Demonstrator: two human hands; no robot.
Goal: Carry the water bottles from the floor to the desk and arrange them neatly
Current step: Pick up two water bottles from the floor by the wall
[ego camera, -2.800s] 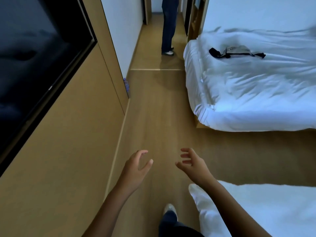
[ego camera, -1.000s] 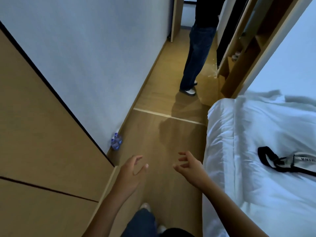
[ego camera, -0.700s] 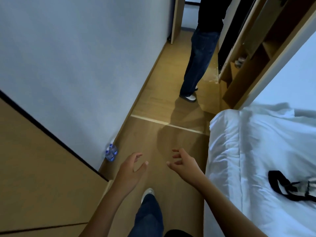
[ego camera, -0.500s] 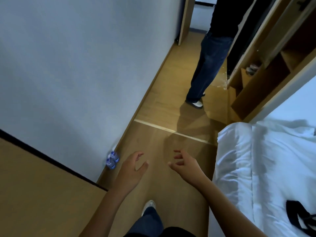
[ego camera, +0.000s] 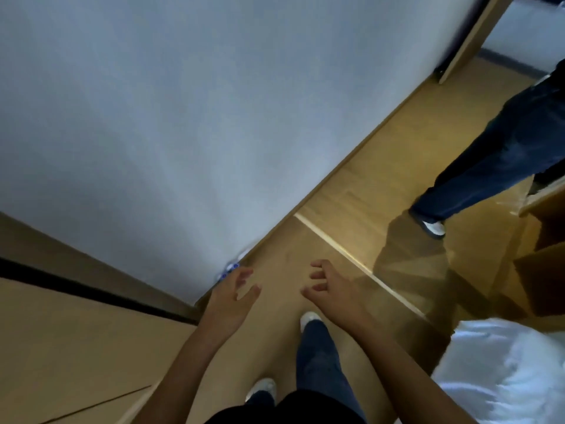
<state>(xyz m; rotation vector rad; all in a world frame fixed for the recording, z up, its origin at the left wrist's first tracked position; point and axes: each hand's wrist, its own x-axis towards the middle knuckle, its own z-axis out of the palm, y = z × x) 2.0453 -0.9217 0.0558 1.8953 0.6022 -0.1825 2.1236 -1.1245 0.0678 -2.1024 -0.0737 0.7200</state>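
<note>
Head view: water bottles [ego camera: 230, 268] on floor [ego camera: 382, 191] by wall; both hands' fingers loosely spread, empty (left hand [ego camera: 230, 296] partly hiding bottles).

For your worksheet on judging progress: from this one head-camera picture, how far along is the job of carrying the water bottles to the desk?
Done: nothing shows as done; no desk is in view. In hand: nothing; the left hand and right hand are open and empty, held out over the floor. Left: everything; the water bottles stand at the foot of the wall, partly behind the left hand, unlifted.
</note>
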